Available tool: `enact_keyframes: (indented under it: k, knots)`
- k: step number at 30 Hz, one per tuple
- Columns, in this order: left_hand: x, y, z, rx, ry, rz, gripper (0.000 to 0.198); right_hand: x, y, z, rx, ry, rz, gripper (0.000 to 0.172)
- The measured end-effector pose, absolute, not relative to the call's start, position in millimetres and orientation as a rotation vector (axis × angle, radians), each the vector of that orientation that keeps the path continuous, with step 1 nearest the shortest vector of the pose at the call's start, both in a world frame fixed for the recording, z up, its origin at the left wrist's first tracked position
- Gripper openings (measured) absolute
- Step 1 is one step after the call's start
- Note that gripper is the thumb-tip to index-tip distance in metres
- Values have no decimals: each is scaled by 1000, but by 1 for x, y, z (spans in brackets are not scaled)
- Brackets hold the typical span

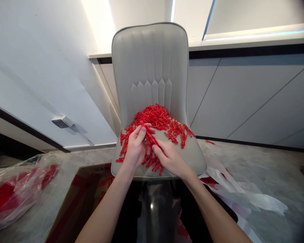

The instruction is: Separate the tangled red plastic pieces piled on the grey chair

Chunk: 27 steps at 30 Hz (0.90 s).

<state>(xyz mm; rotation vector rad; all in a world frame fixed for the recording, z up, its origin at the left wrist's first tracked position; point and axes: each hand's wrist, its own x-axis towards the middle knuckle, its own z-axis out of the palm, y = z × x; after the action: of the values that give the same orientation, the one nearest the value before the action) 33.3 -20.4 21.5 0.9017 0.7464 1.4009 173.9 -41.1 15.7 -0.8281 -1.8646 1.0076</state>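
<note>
Chair in grey upholstery bears a heap of red branching plastic strands on its seat; left hand pinches one strand between thumb and fingers, right hand closing its fingertips against that strand's lower part.

Before us, a heap of plastic pieces lies on a chair seat, a wall panel behind it; a plastic bag and cardboard box lie left, plastic sheeting right.

Grey padded chair stands against low grey panelling; white wall at left, stone floor below, pale ledge above.
</note>
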Motion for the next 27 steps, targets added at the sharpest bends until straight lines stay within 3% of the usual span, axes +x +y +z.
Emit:
enact_keyframes:
  k: [11,17,27]
  knots:
    - [35,-21,21,918,708,1404,38,175,-39,12,-781,-1786,1196,30]
    - [40,-20,21,866,688,1510,36,169,-40,12,-860,-1671,1187,10]
    - [41,-22,22,839,740,1482,37,168,-42,13,-849,-1699,1206,15]
